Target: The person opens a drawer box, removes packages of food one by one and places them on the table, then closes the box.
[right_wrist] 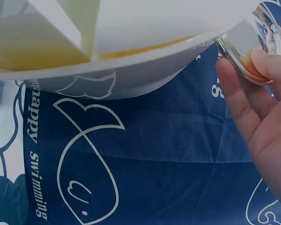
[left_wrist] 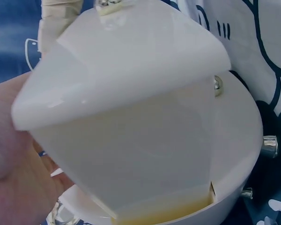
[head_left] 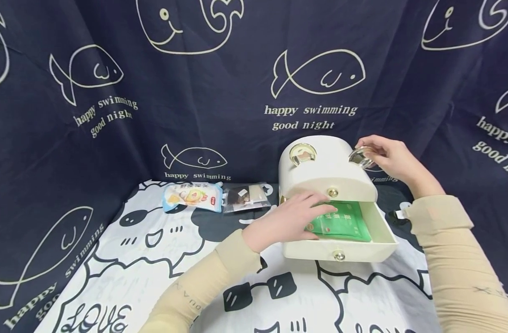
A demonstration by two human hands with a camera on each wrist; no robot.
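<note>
Currently pinching the right disc (head_left: 359, 159) of the white box (head_left: 326, 164) between the thumb and fingers of the right hand (head_left: 388, 157). Reaching the left hand (head_left: 289, 217) over the left side of the pulled-out lower drawer (head_left: 366, 253), extending its fingers loosely and visibly grasping nothing; being unable to tell contact from closeness at the fingertips. Containing a green packet (head_left: 347, 222) in that drawer, lying flat with pale print facing up, partly hiding behind the left fingers and leaving bare drawer floor showing to its right. Bearing a gold knob (head_left: 339, 255) on the drawer's front. Showing the left disc (head_left: 302, 155) untouched higher up. Well left of the drawer, lying side by side on the counter (head_left: 125, 268): a blue-and-white bag (head_left: 193, 196) and a clear pouch (head_left: 245, 197), showing dark and pale contents through its film.
</note>
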